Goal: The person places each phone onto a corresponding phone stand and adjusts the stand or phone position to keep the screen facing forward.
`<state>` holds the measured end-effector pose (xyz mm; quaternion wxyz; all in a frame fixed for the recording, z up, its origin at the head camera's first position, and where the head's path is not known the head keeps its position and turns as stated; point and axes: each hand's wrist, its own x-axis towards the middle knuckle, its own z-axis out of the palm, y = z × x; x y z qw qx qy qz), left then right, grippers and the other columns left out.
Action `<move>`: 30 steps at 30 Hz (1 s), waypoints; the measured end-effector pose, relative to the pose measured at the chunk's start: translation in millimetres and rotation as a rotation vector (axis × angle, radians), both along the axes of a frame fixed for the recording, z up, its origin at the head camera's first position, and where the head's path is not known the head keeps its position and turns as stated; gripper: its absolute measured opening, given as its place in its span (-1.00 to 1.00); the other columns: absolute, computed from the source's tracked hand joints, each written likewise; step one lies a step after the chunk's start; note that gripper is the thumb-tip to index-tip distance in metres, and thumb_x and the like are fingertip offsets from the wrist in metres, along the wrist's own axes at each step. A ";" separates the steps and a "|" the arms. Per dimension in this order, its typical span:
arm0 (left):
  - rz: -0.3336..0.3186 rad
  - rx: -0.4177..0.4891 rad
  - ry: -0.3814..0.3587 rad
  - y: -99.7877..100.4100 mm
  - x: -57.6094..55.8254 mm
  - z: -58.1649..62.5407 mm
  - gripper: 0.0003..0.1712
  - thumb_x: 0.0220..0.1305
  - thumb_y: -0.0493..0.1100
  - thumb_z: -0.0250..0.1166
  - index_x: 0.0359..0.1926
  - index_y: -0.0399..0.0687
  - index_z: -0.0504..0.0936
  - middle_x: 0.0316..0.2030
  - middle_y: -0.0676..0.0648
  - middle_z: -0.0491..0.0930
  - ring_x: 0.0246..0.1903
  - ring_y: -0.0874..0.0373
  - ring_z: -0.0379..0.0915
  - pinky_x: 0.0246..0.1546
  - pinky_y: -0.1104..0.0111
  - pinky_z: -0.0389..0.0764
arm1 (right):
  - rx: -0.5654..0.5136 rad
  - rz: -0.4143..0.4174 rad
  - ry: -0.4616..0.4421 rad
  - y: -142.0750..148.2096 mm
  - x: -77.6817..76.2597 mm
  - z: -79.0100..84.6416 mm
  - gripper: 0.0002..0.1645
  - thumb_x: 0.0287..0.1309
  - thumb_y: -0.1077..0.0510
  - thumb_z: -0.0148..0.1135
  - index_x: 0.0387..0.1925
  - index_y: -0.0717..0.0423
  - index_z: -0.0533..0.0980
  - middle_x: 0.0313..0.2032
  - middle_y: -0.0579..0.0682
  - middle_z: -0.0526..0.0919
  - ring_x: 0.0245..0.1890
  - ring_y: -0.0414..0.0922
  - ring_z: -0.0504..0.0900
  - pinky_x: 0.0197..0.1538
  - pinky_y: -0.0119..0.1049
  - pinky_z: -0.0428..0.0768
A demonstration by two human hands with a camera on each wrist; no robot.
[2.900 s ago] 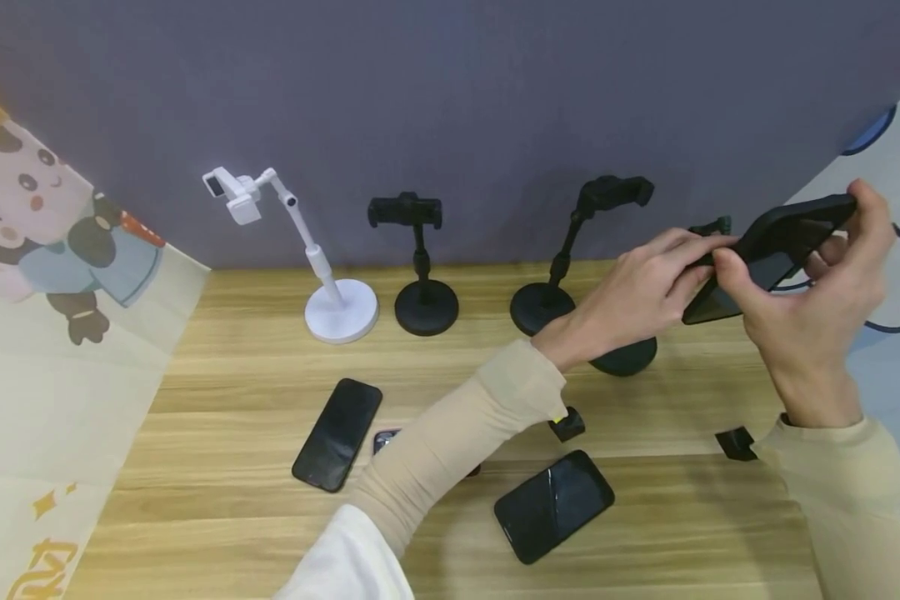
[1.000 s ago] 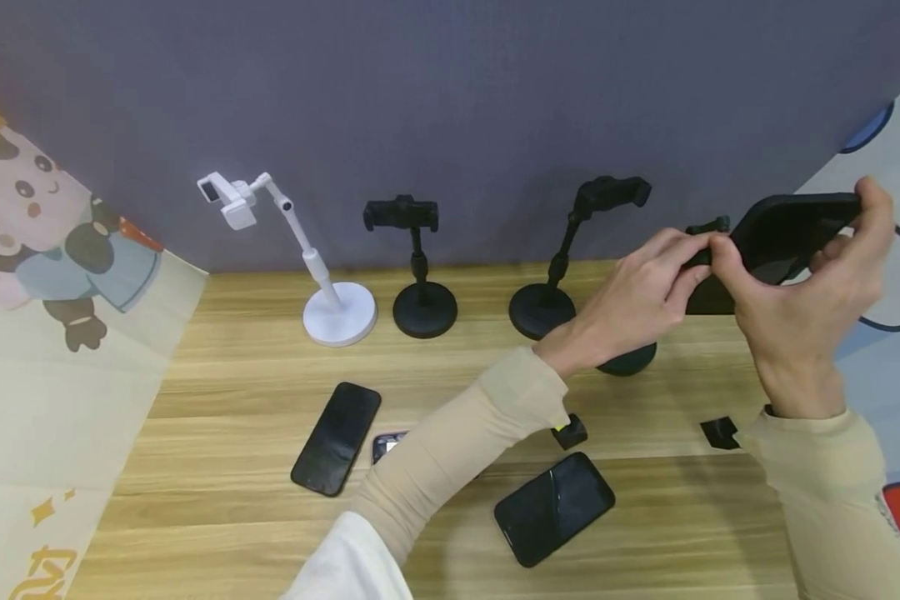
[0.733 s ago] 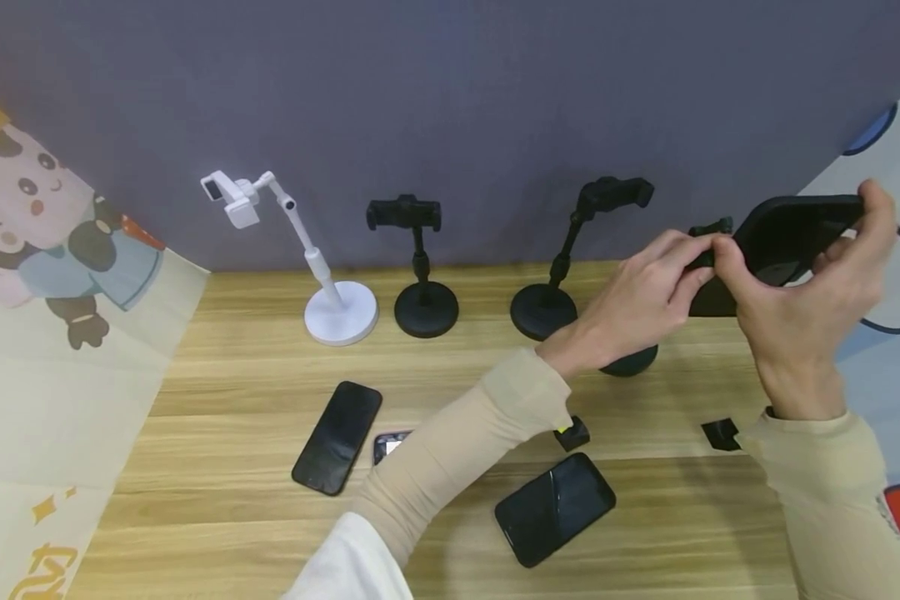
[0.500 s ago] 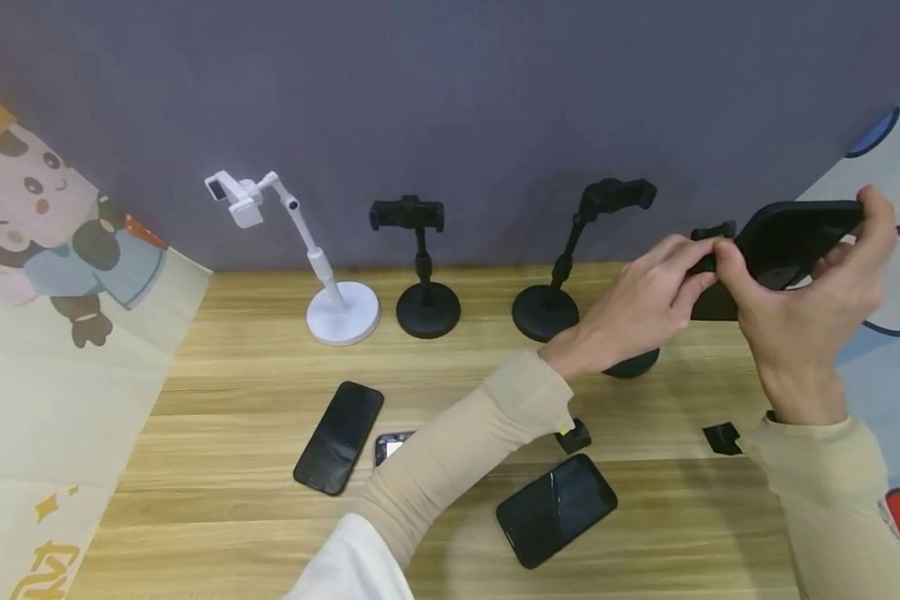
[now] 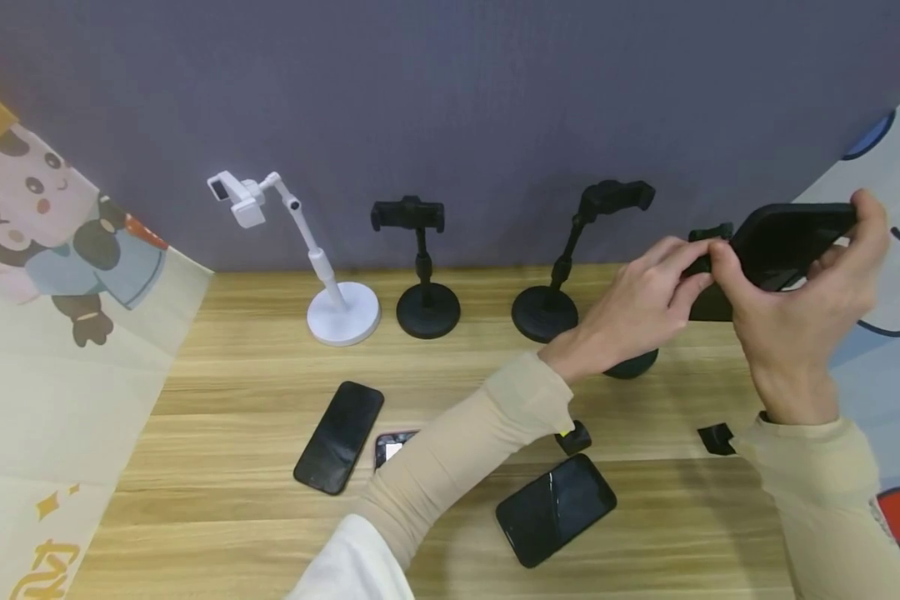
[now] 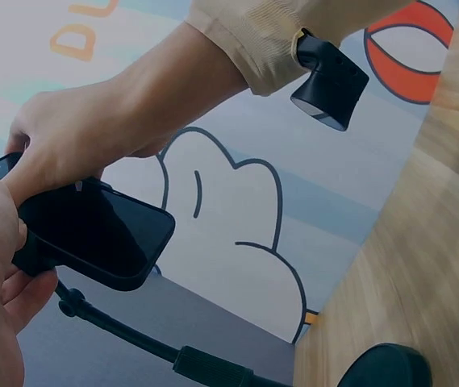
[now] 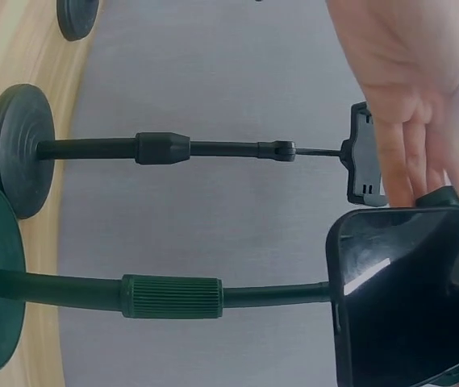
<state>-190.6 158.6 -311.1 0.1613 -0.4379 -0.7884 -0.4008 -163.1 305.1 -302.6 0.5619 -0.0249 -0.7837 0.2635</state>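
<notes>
R hand [image 5: 806, 321] grips blk smartphone [image 5: 787, 237], L hand [image 5: 641, 287] pinches grn phone stand's [image 7: 173, 297] clamp [image 5: 711, 232], mounting prob. unfinished; white stand [image 5: 321, 265] + 2 blk stands [image 5: 428, 310] left of hands empty.

Landmark: white stand [image 5: 343, 313]. Left of white stand: free tabletop [image 5: 240, 358], room at base level, overhung by its tilted clamp [image 5: 236, 198]. Behind white stand: grey panel [image 5: 450, 125]; bars reach rearward. In front of white stand: narrow free strip, then flat phone [image 5: 339, 437], low, passable above. First right of white stand: slim gap between bases, then short black stand [image 5: 427, 311]. Second right of white stand: wider gap, then leaning black stand [image 5: 544, 313]. Far right of white stand: left hand [image 5: 630, 300], right hand [image 5: 802, 308], held phone [image 5: 787, 242], green stand [image 7: 173, 297]; crowded. Front right of white stand: left sleeve [image 5: 457, 450]; crosses diagonally, blocks passage.
</notes>
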 end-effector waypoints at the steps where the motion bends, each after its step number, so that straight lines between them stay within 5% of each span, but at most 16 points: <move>1: 0.002 0.005 0.004 0.3 -0.1 -0.3 -0.54 0.41 -0.14 0.02 0.26 -0.19 0.40 0.00 -0.05 0.50 -0.41 0.31 0.35 -0.39 0.66 0.34 | -0.006 -0.003 0.001 -0.3 -0.3 -0.1 0.05 -0.26 -0.19 0.46 0.24 0.11 0.21 -0.07 -0.38 0.36 -0.44 0.14 0.36 -0.25 -0.58 0.15; 4: 0.002 0.024 0.015 1.1 -0.8 -1.7 -0.54 0.40 -0.14 0.04 0.26 -0.19 0.42 -0.01 -0.05 0.51 -0.42 0.31 0.36 -0.39 0.67 0.35 | -0.017 -0.013 0.001 -0.1 -0.9 -0.7 0.06 -0.27 -0.21 0.47 0.23 0.10 0.21 -0.11 -0.40 0.35 -0.46 0.07 0.33 -0.28 -0.59 0.13; 10: -0.065 0.110 0.011 1.1 -3.8 -7.5 -0.51 0.33 -0.16 0.15 0.24 -0.24 0.42 -0.04 -0.09 0.51 -0.28 0.29 0.44 -0.18 0.71 0.39 | -0.017 0.039 -0.024 4.7 -0.7 -1.5 0.08 -0.27 -0.22 0.48 0.24 0.13 0.20 -0.12 -0.42 0.34 -0.53 -0.49 0.25 -0.37 -0.68 0.13; 13: -0.090 0.141 0.011 0.8 -5.0 -9.6 -0.48 0.27 -0.17 0.22 0.23 -0.26 0.43 -0.04 -0.10 0.51 -0.15 0.26 0.46 -0.09 0.72 0.37 | -0.024 0.077 -0.034 5.5 0.0 -1.4 0.09 -0.26 -0.19 0.49 0.25 0.14 0.18 -0.11 -0.42 0.35 -0.51 -0.62 0.24 -0.37 -0.73 0.16; 25: -0.071 0.134 -0.014 2.4 -2.9 -8.5 -0.46 0.29 -0.15 0.20 0.27 -0.20 0.40 0.00 -0.09 0.51 -0.09 0.27 0.46 -0.03 0.73 0.34 | -0.059 0.098 -0.030 4.4 0.0 -1.4 0.12 -0.28 -0.17 0.50 0.27 0.14 0.17 -0.03 -0.31 0.41 -0.41 -0.55 0.35 -0.30 -0.75 0.25; 30: -0.062 0.126 -0.022 3.0 -1.0 -8.8 -0.47 0.32 -0.13 0.16 0.29 -0.16 0.38 0.01 -0.07 0.49 -0.36 0.35 0.41 -0.33 0.74 0.36 | -0.134 0.252 -0.021 11.2 2.6 -6.5 0.10 -0.16 -0.18 0.44 0.32 0.19 0.14 0.03 -0.16 0.45 -0.23 -0.36 0.49 -0.22 -0.68 0.35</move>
